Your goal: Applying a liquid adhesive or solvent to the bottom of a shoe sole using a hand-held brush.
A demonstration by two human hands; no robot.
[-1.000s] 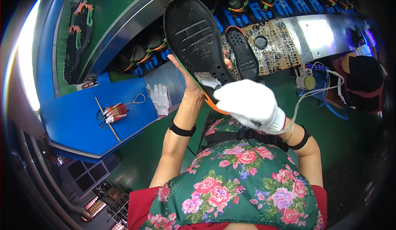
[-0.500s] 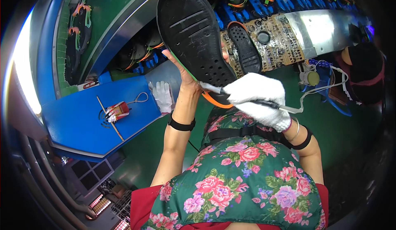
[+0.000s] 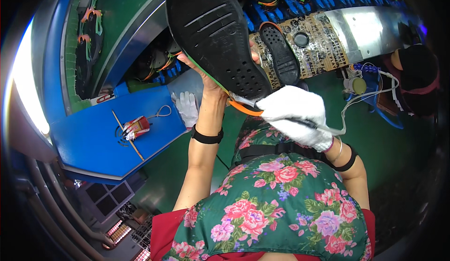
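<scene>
Your bare L hand [image 3: 211, 82] wraps round the big black rubber shoe sole w/ an orange and green rim [image 3: 215, 31] from below, w/ bits of it showing at both edges, prob. so the sole won't wobble. The sole is up in the air in front of you, holey side facing you, narrow end by your tummy. Your R hand in a white knit glove [image 3: 297, 115] grips a slim brush w/ flat pale hairs [image 3: 243, 100] like a pen, tip at the rim, prob. b/c that's easier to steer. A thin white hose [image 3: 344, 126] goes off to the R from the handle's back, clear of the tip. Past that, a 2nd black sole w/ an orange rim [image 3: 280, 50] lies on a taped brown cardboard sheet [image 3: 328, 43] on the shiny metal bench [image 3: 365, 29], prob. for easy reach.
</scene>
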